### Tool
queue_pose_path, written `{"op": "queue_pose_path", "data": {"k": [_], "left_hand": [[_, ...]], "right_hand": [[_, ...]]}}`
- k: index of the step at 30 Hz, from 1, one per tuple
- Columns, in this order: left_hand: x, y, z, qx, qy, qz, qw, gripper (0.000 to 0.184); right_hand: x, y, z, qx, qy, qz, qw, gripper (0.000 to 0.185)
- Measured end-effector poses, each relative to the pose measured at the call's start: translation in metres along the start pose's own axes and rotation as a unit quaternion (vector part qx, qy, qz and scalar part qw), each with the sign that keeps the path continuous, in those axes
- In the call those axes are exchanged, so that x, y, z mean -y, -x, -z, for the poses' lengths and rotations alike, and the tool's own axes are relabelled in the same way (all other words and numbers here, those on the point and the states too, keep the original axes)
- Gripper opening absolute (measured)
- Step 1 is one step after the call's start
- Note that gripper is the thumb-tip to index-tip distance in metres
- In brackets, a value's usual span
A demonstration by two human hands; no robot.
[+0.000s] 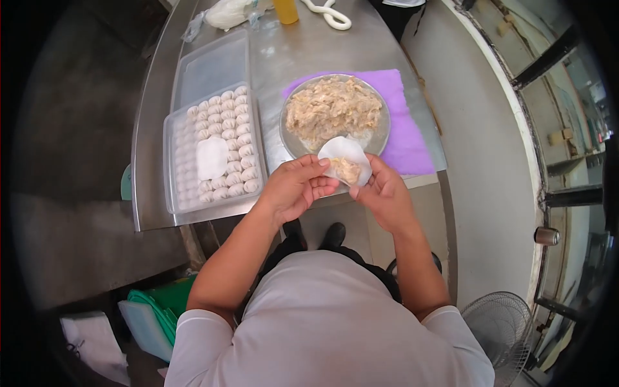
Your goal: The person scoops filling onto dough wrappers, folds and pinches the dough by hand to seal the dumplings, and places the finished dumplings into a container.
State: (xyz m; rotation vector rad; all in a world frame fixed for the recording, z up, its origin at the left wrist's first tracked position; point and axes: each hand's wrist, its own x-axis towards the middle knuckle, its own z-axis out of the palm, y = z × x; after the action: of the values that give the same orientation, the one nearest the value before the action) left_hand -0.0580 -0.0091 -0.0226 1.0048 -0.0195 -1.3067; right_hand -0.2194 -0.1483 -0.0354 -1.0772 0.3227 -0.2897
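Between my two hands is a thin round white dumpling wrapper (pixel 331 149) with a lump of pale filling (pixel 347 170) on it. My left hand (pixel 300 185) pinches the wrapper's left edge, thumb on top. On the opposite side, my right hand (pixel 385 193) grips the lower right edge with thumb and fingers. Just beyond them stands a round metal tray (pixel 287 139) heaped with the same minced filling (pixel 333 109). Left of my hands, a clear plastic container (pixel 169 169) holds rows of pleated dumplings (pixel 245 149), with a stack of white wrappers (pixel 212 158) lying on top of them.
The metal tray rests on a purple cloth (pixel 412 142) on the steel table (pixel 271 71). A clear lid (pixel 209 64) lies behind the dumpling container. Farther back are a yellow cup (pixel 285 11), a plastic bag (pixel 227 14) and a dough rope (pixel 336 20). A fan (pixel 498 329) stands at lower right.
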Motion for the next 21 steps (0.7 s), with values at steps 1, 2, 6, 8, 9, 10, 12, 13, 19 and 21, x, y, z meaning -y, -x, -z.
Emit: {"op": "queue_pose_path", "data": {"k": [1, 2, 6, 8, 9, 10, 12, 13, 19, 21], "left_hand": [[-0.003, 0.004, 0.01, 0.012, -0.003, 0.016, 1.0, 0.012], [-0.002, 0.008, 0.012, 0.005, -0.001, 0.016, 1.0, 0.012], [-0.003, 0.034, 0.001, -0.033, 0.045, -0.013, 0.998, 0.019], [-0.001, 0.05, 0.005, -0.04, 0.07, -0.039, 0.996, 0.02], [-0.001, 0.059, 0.01, -0.028, 0.088, -0.048, 0.995, 0.022], [0.0, 0.067, 0.013, -0.016, 0.106, -0.057, 0.993, 0.024], [-0.001, 0.08, 0.018, -0.031, 0.125, -0.066, 0.99, 0.027], [-0.001, 0.088, 0.022, -0.013, 0.129, -0.077, 0.989, 0.03], [0.014, 0.121, 0.047, 0.074, 0.136, -0.155, 0.976, 0.045], [0.028, 0.126, 0.061, 0.11, 0.172, -0.161, 0.966, 0.047]], "right_hand": [[-0.007, 0.001, -0.002, 0.005, -0.003, -0.004, 1.0, 0.06], [-0.016, 0.003, -0.003, 0.01, 0.045, 0.044, 0.998, 0.065], [-0.019, 0.004, -0.018, 0.048, 0.193, 0.09, 0.976, 0.071], [-0.012, 0.006, -0.033, 0.041, 0.235, 0.103, 0.966, 0.066], [-0.01, 0.006, -0.041, 0.026, 0.28, 0.12, 0.952, 0.06], [-0.009, 0.007, -0.047, 0.032, 0.28, 0.12, 0.952, 0.06], [-0.008, 0.008, -0.059, 0.054, 0.237, 0.145, 0.959, 0.055], [-0.006, 0.009, -0.064, 0.06, 0.238, 0.147, 0.958, 0.055], [-0.012, 0.016, -0.106, 0.089, 0.08, 0.135, 0.984, 0.053], [-0.005, 0.021, -0.129, 0.135, 0.042, 0.096, 0.985, 0.052]]}}
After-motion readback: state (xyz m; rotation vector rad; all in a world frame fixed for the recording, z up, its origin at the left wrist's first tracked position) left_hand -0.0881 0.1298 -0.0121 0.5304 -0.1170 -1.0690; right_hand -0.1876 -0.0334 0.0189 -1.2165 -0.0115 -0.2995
